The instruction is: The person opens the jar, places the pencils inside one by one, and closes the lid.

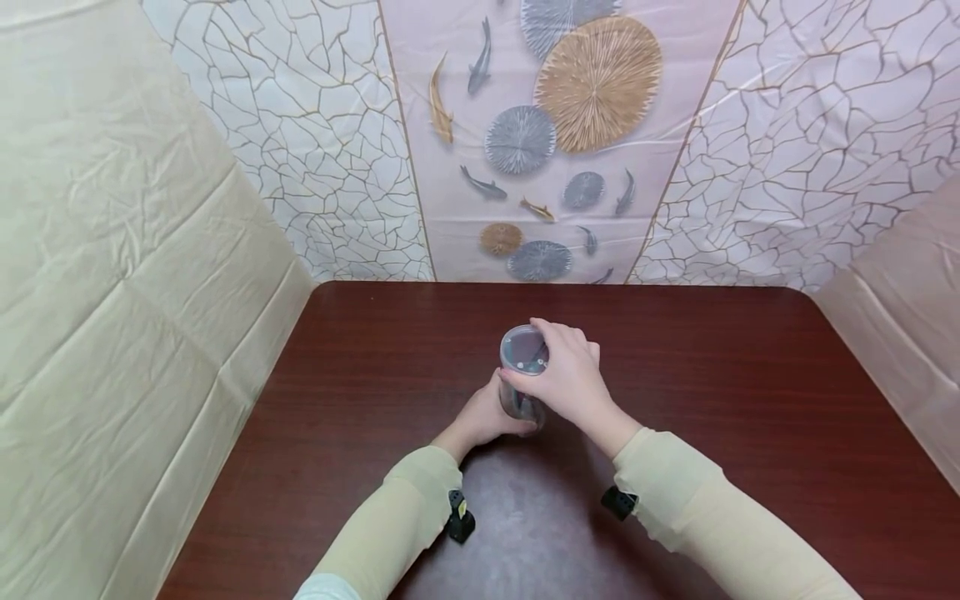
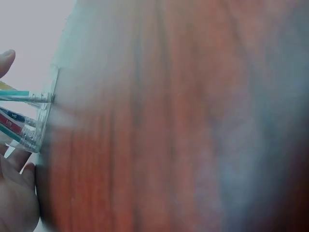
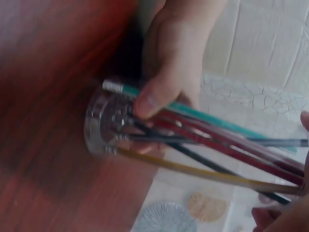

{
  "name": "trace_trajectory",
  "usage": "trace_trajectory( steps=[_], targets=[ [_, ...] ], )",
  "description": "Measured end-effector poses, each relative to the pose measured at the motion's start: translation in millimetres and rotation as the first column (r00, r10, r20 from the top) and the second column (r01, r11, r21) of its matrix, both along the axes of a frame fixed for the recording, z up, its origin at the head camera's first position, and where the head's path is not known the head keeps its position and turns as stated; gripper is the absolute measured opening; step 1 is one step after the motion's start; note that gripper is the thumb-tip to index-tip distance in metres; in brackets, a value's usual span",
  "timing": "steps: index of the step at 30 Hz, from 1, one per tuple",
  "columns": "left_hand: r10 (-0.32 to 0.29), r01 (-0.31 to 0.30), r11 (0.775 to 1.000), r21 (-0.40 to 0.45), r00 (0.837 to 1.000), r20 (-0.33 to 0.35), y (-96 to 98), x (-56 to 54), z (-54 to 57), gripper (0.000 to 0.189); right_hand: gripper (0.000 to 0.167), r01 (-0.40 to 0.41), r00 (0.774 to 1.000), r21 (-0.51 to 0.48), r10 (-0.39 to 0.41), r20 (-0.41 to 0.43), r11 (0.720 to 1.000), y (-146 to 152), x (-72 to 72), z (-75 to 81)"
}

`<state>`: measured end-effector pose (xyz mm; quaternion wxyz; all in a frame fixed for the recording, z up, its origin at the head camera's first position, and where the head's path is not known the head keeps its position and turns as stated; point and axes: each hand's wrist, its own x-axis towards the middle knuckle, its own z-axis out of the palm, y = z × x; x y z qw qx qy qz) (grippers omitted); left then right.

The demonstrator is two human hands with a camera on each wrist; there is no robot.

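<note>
A clear plastic cylinder (image 1: pixel 514 398) holding several pencils stands near the middle of the table. My left hand (image 1: pixel 480 417) is wrapped round its lower part, the thumb lying along the side in the right wrist view. Over the top, my right hand (image 1: pixel 568 373) grips the round rim (image 1: pixel 507 335) between thumb and fingers; whether a lid covers it I cannot tell. Through the clear wall show a teal pencil (image 3: pixel 231 126), a yellow pencil (image 3: pixel 193 173) and dark red ones, their eraser ends at the base (image 3: pixel 91 128). The left wrist view catches only the cylinder's bottom end (image 2: pixel 43 125).
Dark reddish-brown wood makes up the table (image 1: pixel 360 350). Behind it hangs a patterned cloth (image 1: pixel 465 233) with fish and round shapes. Plain cream cloth (image 1: pixel 150 292) lines the left side, and similar cloth (image 1: pixel 900 308) the right. Small black cameras sit on both wrists.
</note>
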<state>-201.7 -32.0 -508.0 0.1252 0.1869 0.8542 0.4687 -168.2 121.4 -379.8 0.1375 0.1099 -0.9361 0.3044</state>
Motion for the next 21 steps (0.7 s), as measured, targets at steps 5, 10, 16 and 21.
trace_trajectory(
  steps=[5, 10, 16, 21],
  targets=[
    [0.03, -0.03, 0.999, 0.012, 0.999, -0.019, 2.7, 4.4, -1.0, 0.098, 0.084, 0.062, 0.997, -0.042, -0.064, -0.032, 0.997, -5.1, 5.0, -5.0],
    [0.066, -0.065, 0.998, 0.026, 0.997, -0.051, 6.8, 9.7, 0.4, 0.102, 0.086, 0.097, 0.993, -0.147, -0.106, -0.052, 0.984, -8.4, 7.4, -11.6],
    [0.089, -0.088, 0.996, 0.016, 0.994, -0.06, 7.8, 13.2, 3.3, 0.104, 0.086, 0.117, 0.991, -0.226, -0.128, -0.033, 0.967, -10.5, 7.6, -16.4],
    [0.087, -0.085, 0.996, 0.026, 0.993, -0.08, 6.0, 15.1, 6.2, 0.099, 0.085, 0.119, 0.991, -0.245, -0.131, -0.032, 0.962, -12.5, 8.2, -17.5]
  ],
)
